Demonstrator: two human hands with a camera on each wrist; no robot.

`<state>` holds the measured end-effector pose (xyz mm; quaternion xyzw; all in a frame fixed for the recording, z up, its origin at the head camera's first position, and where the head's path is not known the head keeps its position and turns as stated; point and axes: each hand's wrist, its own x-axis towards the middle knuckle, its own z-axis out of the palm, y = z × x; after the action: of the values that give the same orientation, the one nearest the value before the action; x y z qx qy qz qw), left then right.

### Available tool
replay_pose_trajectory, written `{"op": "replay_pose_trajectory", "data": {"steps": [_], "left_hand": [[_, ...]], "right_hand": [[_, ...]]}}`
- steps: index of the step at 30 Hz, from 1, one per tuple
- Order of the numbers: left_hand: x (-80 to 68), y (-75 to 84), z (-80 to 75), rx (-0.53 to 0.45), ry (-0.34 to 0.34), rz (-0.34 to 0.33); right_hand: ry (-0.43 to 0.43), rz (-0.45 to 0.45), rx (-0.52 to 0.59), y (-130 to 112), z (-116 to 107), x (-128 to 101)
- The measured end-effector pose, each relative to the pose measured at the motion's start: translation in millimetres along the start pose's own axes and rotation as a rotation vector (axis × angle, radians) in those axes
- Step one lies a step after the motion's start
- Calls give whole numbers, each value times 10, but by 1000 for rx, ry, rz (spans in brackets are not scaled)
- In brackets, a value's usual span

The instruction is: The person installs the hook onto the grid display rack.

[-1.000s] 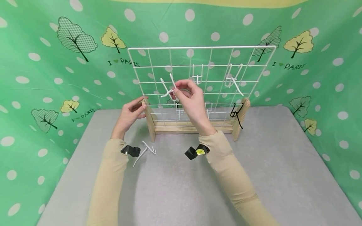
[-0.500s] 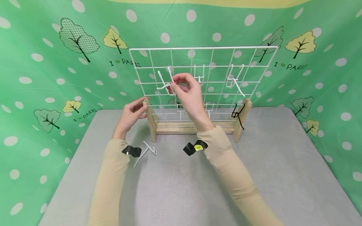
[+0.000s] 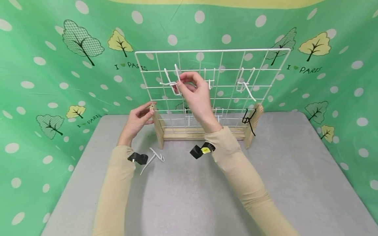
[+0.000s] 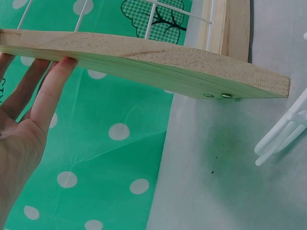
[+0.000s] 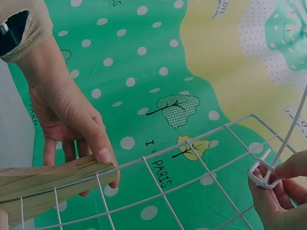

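1. A person in tan sleeves works at a white wire grid panel (image 3: 212,85) standing upright in a wooden base on a grey table (image 3: 265,183), with a green polka-dot backdrop printed with trees behind it.
2. The right hand (image 3: 193,90) is raised to the upper left part of the grid, thumb and fingertips pinching a white wire hook (image 3: 169,80) against the wires; the right wrist view shows the fingers curled round the hook's looped end (image 5: 264,178).
3. The left hand (image 3: 137,118) rests against the left wooden upright of the grid's base (image 3: 157,126), thumb on top and fingers fairly straight along its outer side, steadying it rather than wrapping round it.
4. A second white hook (image 3: 152,159) lies loose on the table, just in front of the grid's left foot and beside the left wrist.
5. More white hooks hang on the grid to the right of the held one, near its upper right corner (image 3: 246,85).
6. A black hook (image 3: 249,119) hangs at the grid's lower right, beside the right wooden upright.
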<state>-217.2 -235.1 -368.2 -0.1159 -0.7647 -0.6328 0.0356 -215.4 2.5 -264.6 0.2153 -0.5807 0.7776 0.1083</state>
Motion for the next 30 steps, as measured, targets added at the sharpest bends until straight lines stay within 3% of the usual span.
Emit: {"op": "replay_pose_trajectory", "data": {"steps": [5, 14, 30], "left_hand": [[-48, 131, 35, -4, -9, 2], [44, -128, -14, -3, 10, 9], [35, -128, -20, -15, 17, 7]], "right_hand": [[15, -2, 2, -9, 25, 24], [30, -24, -7, 5, 70, 46], [73, 24, -4, 9, 123, 37]]}}
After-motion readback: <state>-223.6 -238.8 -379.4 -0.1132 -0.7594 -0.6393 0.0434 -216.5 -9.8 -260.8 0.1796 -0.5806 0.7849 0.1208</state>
